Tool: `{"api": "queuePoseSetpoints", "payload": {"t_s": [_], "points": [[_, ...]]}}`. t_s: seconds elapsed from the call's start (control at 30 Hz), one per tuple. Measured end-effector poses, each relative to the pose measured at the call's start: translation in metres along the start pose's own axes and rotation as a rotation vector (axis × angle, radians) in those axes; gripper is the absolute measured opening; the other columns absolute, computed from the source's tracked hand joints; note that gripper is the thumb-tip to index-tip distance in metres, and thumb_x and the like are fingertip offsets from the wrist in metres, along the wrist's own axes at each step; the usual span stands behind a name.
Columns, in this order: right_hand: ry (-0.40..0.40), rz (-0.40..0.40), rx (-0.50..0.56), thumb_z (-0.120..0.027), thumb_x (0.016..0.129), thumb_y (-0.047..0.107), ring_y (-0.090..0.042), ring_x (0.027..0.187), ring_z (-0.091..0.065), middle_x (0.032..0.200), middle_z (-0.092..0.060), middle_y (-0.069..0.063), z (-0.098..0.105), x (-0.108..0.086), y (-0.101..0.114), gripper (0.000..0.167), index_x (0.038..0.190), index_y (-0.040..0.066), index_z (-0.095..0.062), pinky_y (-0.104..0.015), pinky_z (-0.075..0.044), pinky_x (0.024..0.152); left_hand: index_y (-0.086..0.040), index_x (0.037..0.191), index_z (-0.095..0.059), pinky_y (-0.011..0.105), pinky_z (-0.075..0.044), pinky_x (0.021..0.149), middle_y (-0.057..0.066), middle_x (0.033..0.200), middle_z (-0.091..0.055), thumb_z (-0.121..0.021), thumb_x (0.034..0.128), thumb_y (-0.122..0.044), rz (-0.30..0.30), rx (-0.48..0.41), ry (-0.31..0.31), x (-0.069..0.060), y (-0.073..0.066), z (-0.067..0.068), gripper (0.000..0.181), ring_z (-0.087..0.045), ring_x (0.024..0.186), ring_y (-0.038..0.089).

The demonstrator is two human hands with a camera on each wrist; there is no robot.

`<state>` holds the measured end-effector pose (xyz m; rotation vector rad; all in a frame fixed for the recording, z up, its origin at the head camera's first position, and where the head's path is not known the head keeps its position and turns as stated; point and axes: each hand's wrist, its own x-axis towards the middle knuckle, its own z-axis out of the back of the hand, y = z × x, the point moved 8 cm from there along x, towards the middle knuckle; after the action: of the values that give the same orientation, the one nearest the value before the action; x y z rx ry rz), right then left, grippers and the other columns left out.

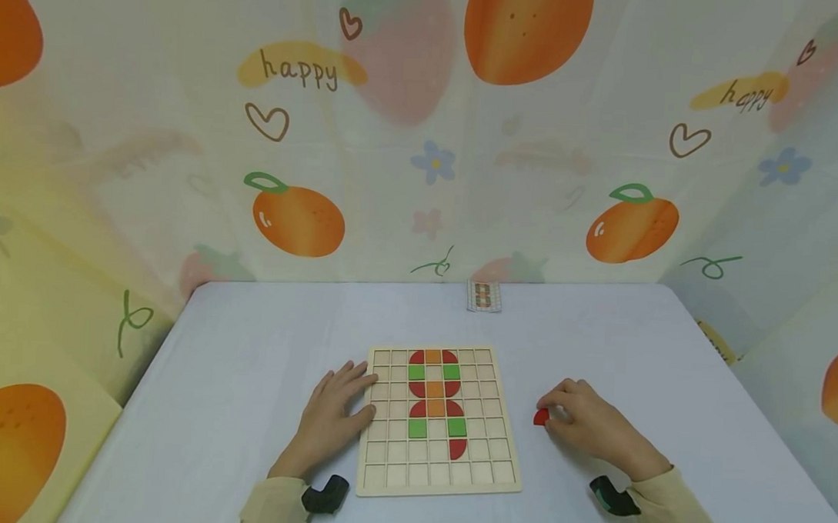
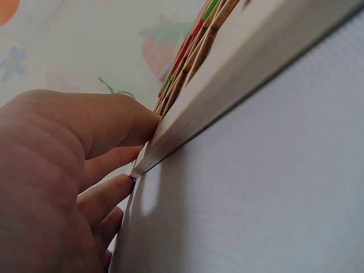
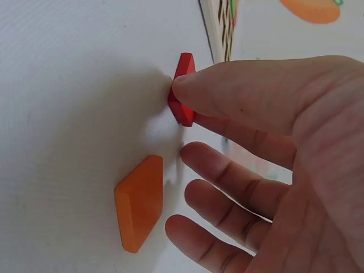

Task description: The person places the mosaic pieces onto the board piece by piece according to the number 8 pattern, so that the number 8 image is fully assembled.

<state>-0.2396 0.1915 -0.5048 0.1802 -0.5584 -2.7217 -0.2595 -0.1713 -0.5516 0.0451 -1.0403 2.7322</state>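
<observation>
A wooden grid board (image 1: pixel 398 476) lies on the white table, with red quarter-circle tiles, green square tiles (image 1: pixel 418 428) and orange square tiles (image 1: pixel 436 407) set in its cells. My left hand (image 1: pixel 333 420) rests against the board's left edge, fingers spread and fairly straight. In the left wrist view, its thumb (image 2: pixel 128 116) touches the board's rim. Right of the board, my right hand (image 1: pixel 589 421) pinches a red quarter-circle tile (image 3: pixel 183 114) between thumb and forefinger; the other fingers are loosely bent. Near them an orange tile (image 3: pixel 142 205) lies on the table, hidden in the head view.
A small stack of printed cards (image 1: pixel 484 297) sits at the table's back edge, behind the board. Fruit-patterned cloth (image 1: pixel 387 168) hangs behind and at both sides. A dark wrist device (image 1: pixel 325 494) is on the left wrist and another (image 1: pixel 613 497) on the right.
</observation>
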Motion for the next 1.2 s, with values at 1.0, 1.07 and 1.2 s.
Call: {"api": "queuePoseSetpoints", "payload": {"t_s": [1.0, 1.07, 1.2], "points": [[-0.039, 0.07, 0.343, -0.07, 0.094, 0.007, -0.007, 0.078, -0.061, 0.092, -0.068, 0.002, 0.019, 0.02, 0.032, 0.024, 0.118, 0.004, -0.066, -0.021, -0.056, 0.064, -0.014, 0.138, -0.062, 0.054, -0.015, 0.129, 0.007, 0.158, -0.047, -0.071, 0.0898, -0.021, -0.001, 0.008, -0.008, 0.001, 0.0, 0.0, 0.049, -0.03, 0.155, 0.032], [-0.059, 0.086, 0.324, -0.071, 0.093, 0.008, -0.004, 0.083, -0.058, 0.093, -0.067, 0.005, 0.02, 0.021, 0.037, 0.024, 0.117, 0.005, -0.067, -0.02, -0.055, 0.069, -0.014, 0.138, -0.062, 0.054, -0.014, 0.129, 0.007, 0.158, -0.047, -0.071, 0.0899, -0.021, 0.002, 0.007, -0.006, 0.001, 0.001, 0.0, 0.05, -0.03, 0.155, 0.031], [-0.065, 0.084, 0.326, -0.073, 0.092, 0.011, -0.003, 0.084, -0.055, 0.091, -0.065, 0.007, 0.02, 0.025, 0.044, 0.023, 0.114, 0.006, -0.069, -0.019, -0.054, 0.072, -0.014, 0.138, -0.062, 0.054, -0.014, 0.129, 0.006, 0.158, -0.047, -0.071, 0.0901, -0.021, 0.003, 0.015, -0.003, 0.0, 0.002, -0.002, 0.049, -0.03, 0.155, 0.032]]}}
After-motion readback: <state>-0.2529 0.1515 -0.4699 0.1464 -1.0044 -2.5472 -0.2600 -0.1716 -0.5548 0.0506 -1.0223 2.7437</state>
